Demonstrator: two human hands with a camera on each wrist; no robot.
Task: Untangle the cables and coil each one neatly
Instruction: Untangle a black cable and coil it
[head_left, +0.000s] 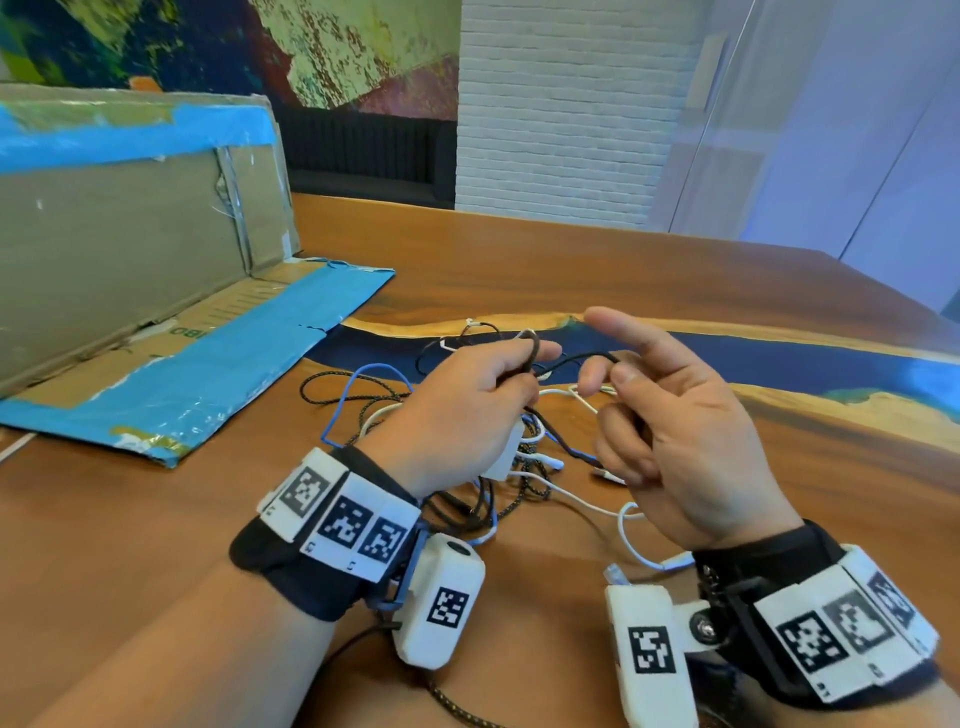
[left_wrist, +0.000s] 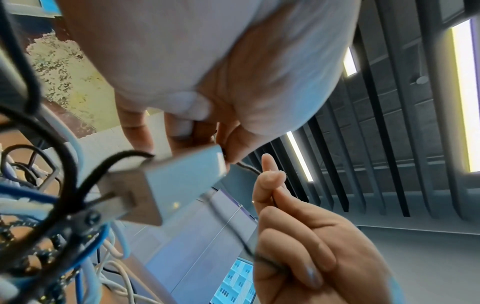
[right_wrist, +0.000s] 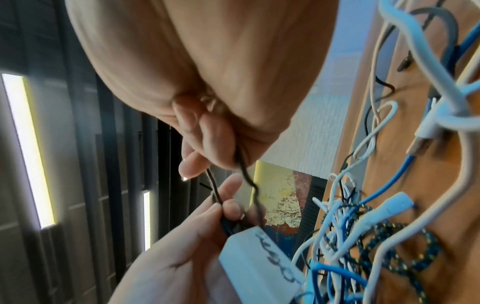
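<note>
Left hand (head_left: 467, 410): raised above the table, fingers curled round a thin black cable (head_left: 576, 358) and a white block-shaped adapter (head_left: 506, 452) tucked under the palm.
Right hand (head_left: 675, 431): thumb and middle finger pinch the same black cable just beside the left hand; index finger sticks out straight, the other fingers are curled.
Black cable: smooth, round, slightly kinked; a short span runs between the two hands.
Adapter: matte white plastic, rectangular, dark handwriting on one face.
Tangle (head_left: 519, 483): lies on the table below the hands; glossy white leads, blue leads, a black-and-yellow braided cord (head_left: 353, 397) in loose loops.
Table (head_left: 623, 270): polished brown wood with a dark blue resin band.
Cardboard (head_left: 130, 249): flattened, blue tape on its edges, far left.
</note>
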